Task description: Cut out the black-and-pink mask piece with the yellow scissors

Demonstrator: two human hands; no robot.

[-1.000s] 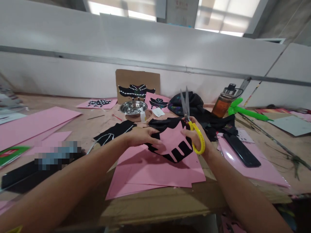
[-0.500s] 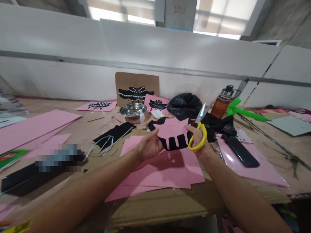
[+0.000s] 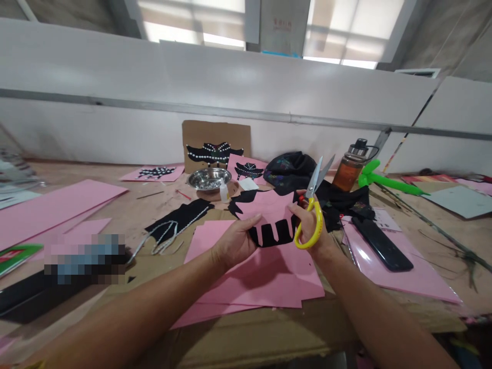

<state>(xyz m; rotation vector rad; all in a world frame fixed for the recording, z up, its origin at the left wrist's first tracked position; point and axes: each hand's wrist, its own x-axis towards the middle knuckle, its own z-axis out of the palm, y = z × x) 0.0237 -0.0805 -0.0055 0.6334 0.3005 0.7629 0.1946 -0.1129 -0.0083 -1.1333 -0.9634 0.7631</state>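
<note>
A tan counter (image 3: 92, 171) runs along a white wall (image 3: 230, 77) with a grey rail (image 3: 215, 111), below two bright windows (image 3: 353, 31). Cardboard (image 3: 246, 348) covers the near edge, with pink sheets (image 3: 261, 289) lying on it. Above these sheets, the left hand (image 3: 236, 243) grips the left part of a pink-and-black cutout (image 3: 265, 207), thumb on top; the right hand (image 3: 310, 223) pinches its right side and also holds yellow-handled scissors (image 3: 318, 225), blades apart, pointing up. Beyond them sit a metal bowl (image 3: 203, 187) and a small white bottle (image 3: 224, 193), with black cloth (image 3: 290, 169) to their right. Farther right are a drink bottle (image 3: 349, 169), a green balloon (image 3: 395, 185) and a phone (image 3: 382, 245).
</note>
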